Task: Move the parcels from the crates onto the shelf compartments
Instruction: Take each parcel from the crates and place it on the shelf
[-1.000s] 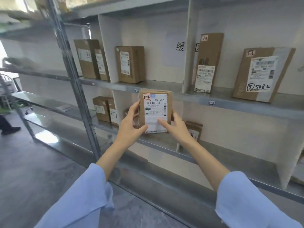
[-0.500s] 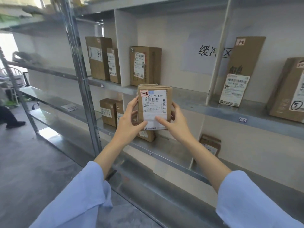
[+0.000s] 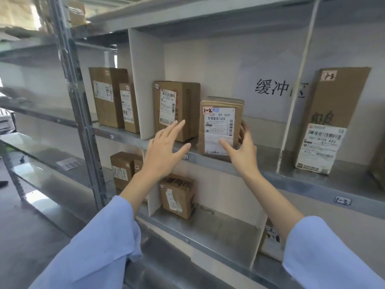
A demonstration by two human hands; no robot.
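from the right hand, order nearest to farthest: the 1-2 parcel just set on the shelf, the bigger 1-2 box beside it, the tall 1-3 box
1. Just-placed 1-2 parcel: touching the right hand, thumb on its front.
2. Bigger 1-2 box: left of that parcel, same compartment.
3. Tall 1-3 box: right, past the divider.

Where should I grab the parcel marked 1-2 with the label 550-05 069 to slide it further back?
Grip the parcel by its two narrow vertical sides, coming from the front. It stands upright at the shelf edge, label forward; the right hand is on its right side, the left side is free.
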